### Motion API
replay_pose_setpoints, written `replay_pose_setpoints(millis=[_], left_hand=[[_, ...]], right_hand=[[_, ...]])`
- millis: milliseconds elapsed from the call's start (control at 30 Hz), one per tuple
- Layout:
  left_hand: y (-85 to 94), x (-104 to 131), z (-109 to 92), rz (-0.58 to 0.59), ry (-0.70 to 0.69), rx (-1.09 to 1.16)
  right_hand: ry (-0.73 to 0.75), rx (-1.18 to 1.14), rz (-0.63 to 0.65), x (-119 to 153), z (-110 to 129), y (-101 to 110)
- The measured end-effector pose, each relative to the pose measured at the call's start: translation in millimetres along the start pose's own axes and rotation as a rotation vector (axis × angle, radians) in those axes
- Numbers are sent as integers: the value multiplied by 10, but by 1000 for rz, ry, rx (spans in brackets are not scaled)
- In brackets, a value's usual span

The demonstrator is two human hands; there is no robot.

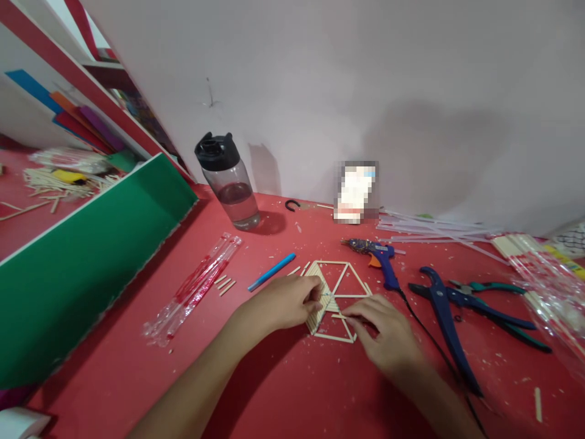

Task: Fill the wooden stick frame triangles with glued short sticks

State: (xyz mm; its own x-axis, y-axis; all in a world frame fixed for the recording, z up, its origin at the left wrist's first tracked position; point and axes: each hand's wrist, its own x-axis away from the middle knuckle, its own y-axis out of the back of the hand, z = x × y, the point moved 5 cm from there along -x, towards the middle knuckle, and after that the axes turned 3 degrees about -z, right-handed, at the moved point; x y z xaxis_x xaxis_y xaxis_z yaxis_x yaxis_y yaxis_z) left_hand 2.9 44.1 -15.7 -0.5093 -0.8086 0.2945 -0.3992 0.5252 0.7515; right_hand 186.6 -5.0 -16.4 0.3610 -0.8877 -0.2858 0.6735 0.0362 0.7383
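Observation:
A six-sided frame of thin wooden sticks (350, 296) lies on the red table, with spokes meeting near its centre. Closely laid sticks fill its left part and a small area by the centre. My left hand (297, 302) rests over that filled left side, fingers curled in against it; the fingertips are partly hidden. Between the thumb and finger of my right hand (386, 329) is a short wooden stick (339, 316), held over the lower right of the frame. Left of my left hand lie a blue pen (272, 272) and several short cut sticks (224, 285).
A glue gun (375, 253) with a trailing cord, a blue cutter (445, 329) and pliers (491, 299) lie to the right. Behind stand a water bottle (231, 186) and a blurred phone (355, 194). A green panel (91, 262) borders the left, near plastic wrappers (196, 286).

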Motion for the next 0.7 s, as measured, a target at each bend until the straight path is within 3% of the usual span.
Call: replay_pose_setpoints(millis=[233,700], left_hand=[[1,3,-11,15,14,-36],[-20,-7,-9,5,-2,-28]], right_hand=[[-180,-42,-11,19,-62,-77],[-202,-69,-50,12,-97,-135]])
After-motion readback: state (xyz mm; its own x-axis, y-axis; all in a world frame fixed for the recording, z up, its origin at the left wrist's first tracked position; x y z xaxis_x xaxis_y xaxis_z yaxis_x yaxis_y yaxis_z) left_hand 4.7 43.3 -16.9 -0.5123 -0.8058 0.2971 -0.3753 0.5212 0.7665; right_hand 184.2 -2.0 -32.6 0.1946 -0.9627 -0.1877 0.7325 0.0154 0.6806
